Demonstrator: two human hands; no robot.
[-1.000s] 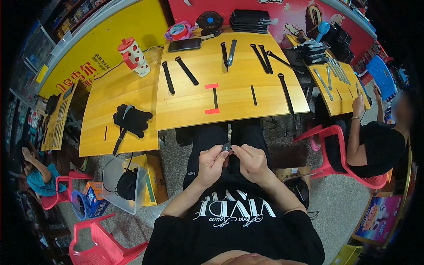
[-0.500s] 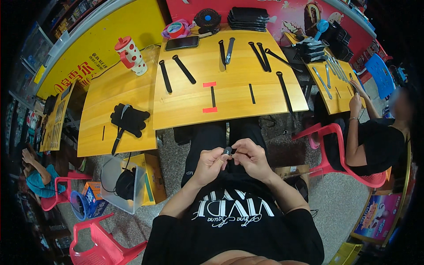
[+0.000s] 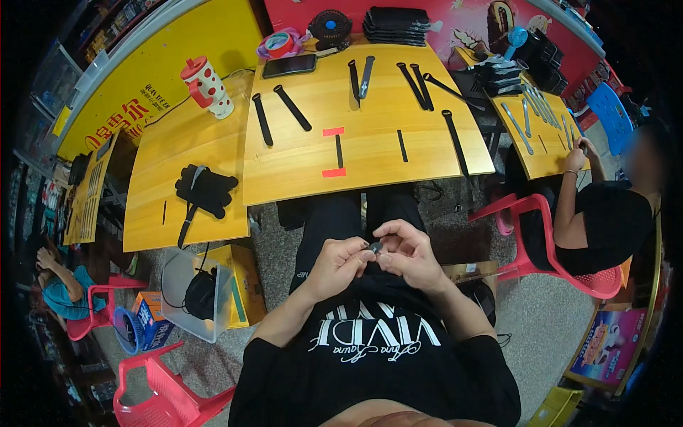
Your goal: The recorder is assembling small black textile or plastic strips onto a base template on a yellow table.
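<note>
Above my lap, in front of the table edge, my left hand (image 3: 337, 269) and my right hand (image 3: 407, 257) meet with fingertips pinched on a small dark grey strap-like piece (image 3: 374, 248). Most of it is hidden by the fingers, and its exact kind cannot be made out. On the wooden table (image 3: 284, 171) ahead lie several black straps with slotted rounded heads, among them one at the right edge (image 3: 453, 142) and one at the left (image 3: 262, 121). A grey strap (image 3: 366, 77) lies beside a black one. A short black strip (image 3: 339, 151) sits between two red tape pieces (image 3: 333, 131).
At the back stand a phone (image 3: 289, 65), a tape roll (image 3: 279, 45), a small black fan (image 3: 330, 27) and stacked black pouches (image 3: 395, 26). A dotted tumbler (image 3: 208, 89) and black gloves (image 3: 206, 192) rest on the left table. A co-worker (image 3: 605, 220) sits at the right.
My hands stay together on the small piece, which has turned slightly and shifted a little to the right between the fingertips. The co-worker's hands at the right have moved.
</note>
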